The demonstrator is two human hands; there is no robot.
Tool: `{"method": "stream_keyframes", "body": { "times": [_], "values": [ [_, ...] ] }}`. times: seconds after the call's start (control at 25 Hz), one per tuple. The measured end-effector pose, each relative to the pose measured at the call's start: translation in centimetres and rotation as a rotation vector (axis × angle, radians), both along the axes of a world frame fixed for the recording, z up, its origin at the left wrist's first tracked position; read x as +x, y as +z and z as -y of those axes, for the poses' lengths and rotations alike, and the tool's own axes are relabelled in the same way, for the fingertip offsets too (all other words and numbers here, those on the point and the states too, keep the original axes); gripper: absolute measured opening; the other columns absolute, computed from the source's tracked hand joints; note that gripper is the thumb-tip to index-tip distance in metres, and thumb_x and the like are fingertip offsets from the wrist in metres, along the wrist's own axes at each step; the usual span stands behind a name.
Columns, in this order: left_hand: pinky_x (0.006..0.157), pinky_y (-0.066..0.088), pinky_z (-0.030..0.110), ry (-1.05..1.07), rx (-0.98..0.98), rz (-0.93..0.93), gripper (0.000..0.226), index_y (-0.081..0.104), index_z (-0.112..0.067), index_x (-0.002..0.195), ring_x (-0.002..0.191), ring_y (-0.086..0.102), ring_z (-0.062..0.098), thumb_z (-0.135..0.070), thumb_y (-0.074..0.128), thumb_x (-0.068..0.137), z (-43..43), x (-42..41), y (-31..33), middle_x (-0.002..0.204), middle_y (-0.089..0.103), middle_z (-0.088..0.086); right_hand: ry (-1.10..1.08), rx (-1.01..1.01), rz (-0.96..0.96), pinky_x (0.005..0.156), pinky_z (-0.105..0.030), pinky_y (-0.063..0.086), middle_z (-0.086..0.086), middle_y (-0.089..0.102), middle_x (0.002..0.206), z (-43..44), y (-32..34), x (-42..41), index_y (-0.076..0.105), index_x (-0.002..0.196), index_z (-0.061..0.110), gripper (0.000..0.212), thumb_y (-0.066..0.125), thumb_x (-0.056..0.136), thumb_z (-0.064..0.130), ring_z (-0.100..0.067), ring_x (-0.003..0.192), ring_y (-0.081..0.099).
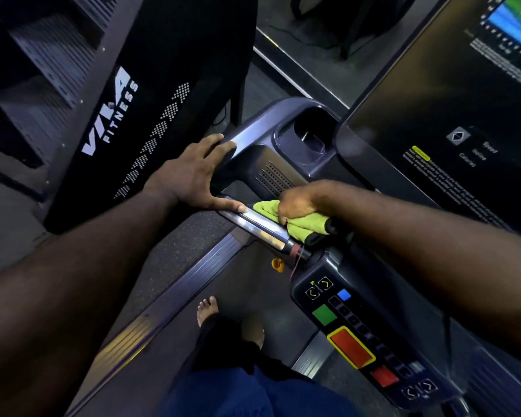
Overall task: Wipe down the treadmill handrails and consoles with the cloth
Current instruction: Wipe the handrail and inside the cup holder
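A lime-green cloth (pixel 306 224) lies bunched on the shiny handrail bar (pixel 260 225) of the treadmill. My right hand (pixel 300 201) grips the cloth from above and presses it onto the bar. My left hand (pixel 193 176) rests open on the purple-grey console housing (pixel 262 139), its fingers stretched over the housing's corner and its thumb lying along the bar just left of the cloth. The button panel (pixel 352 329) with green, red and blue keys runs toward the lower right. A large dark touchscreen (pixel 451 115) fills the upper right.
A cup holder recess (pixel 309 135) sits behind my left hand. A black machine panel with white "VIA FITNESS" lettering (pixel 115 115) stands close on the left. Below lie the treadmill side rail (pixel 175 296), the belt and my bare feet (pixel 208 310). A yellow safety clip (pixel 277 264) hangs under the bar.
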State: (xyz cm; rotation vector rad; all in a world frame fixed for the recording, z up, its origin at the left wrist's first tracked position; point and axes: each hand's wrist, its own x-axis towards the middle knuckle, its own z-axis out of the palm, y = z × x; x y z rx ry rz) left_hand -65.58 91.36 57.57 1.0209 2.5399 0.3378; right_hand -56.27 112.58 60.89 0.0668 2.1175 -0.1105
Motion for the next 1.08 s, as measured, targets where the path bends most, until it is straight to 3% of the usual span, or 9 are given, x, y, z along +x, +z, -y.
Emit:
{"method": "stream_keyframes", "body": {
  "times": [0.16, 0.32, 0.48, 0.6, 0.76, 0.84, 0.96, 1.08],
  "values": [
    [0.11, 0.045, 0.066, 0.007, 0.03, 0.0, 0.136, 0.013, -0.045, 0.161, 0.155, 0.023, 0.021, -0.108, 0.057, 0.049, 0.1, 0.0, -0.2, 0.171, 0.007, -0.017, 0.034, 0.137, -0.045, 0.062, -0.022, 0.038, -0.015, 0.065, 0.125, -2.5, 3.3, -0.8, 0.065, 0.133, -0.003, 0.043, 0.068, 0.099, 0.022, -0.024, 0.096, 0.055],
    [0.111, 0.043, 0.066, 0.003, 0.028, 0.002, 0.138, 0.012, -0.045, 0.161, 0.156, 0.023, 0.023, -0.11, 0.052, 0.047, 0.1, 0.2, 0.0, 0.171, 0.007, -0.015, 0.076, 0.112, -0.064, 0.072, -0.024, 0.041, -0.016, 0.067, 0.13, -1.2, 1.8, 1.1, 0.065, 0.134, 0.002, 0.041, 0.066, 0.097, 0.021, -0.027, 0.099, 0.061],
    [0.113, 0.043, 0.064, -0.006, 0.021, 0.001, 0.138, 0.012, -0.044, 0.162, 0.155, 0.024, 0.025, -0.11, 0.051, 0.048, 0.0, -0.1, 0.0, 0.171, 0.007, -0.013, -0.059, 0.104, -0.094, 0.075, -0.03, 0.047, -0.01, 0.065, 0.109, -2.9, 2.9, -0.1, 0.07, 0.123, 0.001, 0.039, 0.075, 0.091, 0.023, -0.027, 0.092, 0.06],
    [0.115, 0.041, 0.062, -0.009, 0.032, -0.001, 0.138, 0.013, -0.043, 0.162, 0.155, 0.025, 0.025, -0.109, 0.053, 0.048, 0.1, 0.0, -0.4, 0.172, 0.007, -0.013, -0.036, 0.087, -0.132, 0.085, -0.031, 0.052, -0.019, 0.069, 0.128, -1.0, 1.3, 1.6, 0.067, 0.13, 0.003, 0.043, 0.065, 0.094, 0.026, -0.033, 0.104, 0.067],
    [0.115, 0.042, 0.063, -0.012, 0.043, 0.007, 0.136, 0.014, -0.044, 0.161, 0.153, 0.026, 0.026, -0.107, 0.058, 0.049, 0.0, 0.0, 0.0, 0.171, 0.007, -0.015, -0.094, 0.097, -0.107, 0.08, -0.034, 0.054, -0.013, 0.069, 0.111, -2.4, 3.0, 0.6, 0.071, 0.122, 0.0, 0.039, 0.072, 0.09, 0.022, -0.029, 0.093, 0.065],
    [0.114, 0.042, 0.062, 0.006, 0.039, 0.01, 0.135, 0.014, -0.044, 0.161, 0.153, 0.027, 0.025, -0.106, 0.06, 0.05, 0.1, -0.3, 0.0, 0.171, 0.007, -0.016, -0.1, 0.15, -0.197, 0.079, -0.033, 0.052, -0.013, 0.07, 0.12, -3.3, 3.8, 0.0, 0.07, 0.123, 0.004, 0.037, 0.066, 0.093, 0.025, -0.03, 0.102, 0.068],
    [0.114, 0.043, 0.06, -0.004, 0.053, 0.0, 0.134, 0.016, -0.043, 0.161, 0.153, 0.027, 0.024, -0.103, 0.064, 0.052, 0.1, -0.1, -0.2, 0.172, 0.008, -0.013, -0.051, 0.111, -0.109, 0.079, -0.03, 0.049, -0.015, 0.07, 0.13, -0.1, 1.8, 2.2, 0.068, 0.129, 0.007, 0.041, 0.063, 0.094, 0.027, -0.03, 0.107, 0.069],
    [0.111, 0.043, 0.061, -0.009, 0.06, 0.0, 0.134, 0.015, -0.04, 0.162, 0.154, 0.026, 0.024, -0.102, 0.065, 0.053, 0.2, -0.3, -0.5, 0.172, 0.008, -0.01, -0.155, 0.12, -0.067, 0.076, -0.031, 0.048, -0.013, 0.068, 0.109, -1.4, 3.1, 0.8, 0.071, 0.124, 0.0, 0.039, 0.07, 0.092, 0.022, -0.028, 0.091, 0.061]
  ]
}}
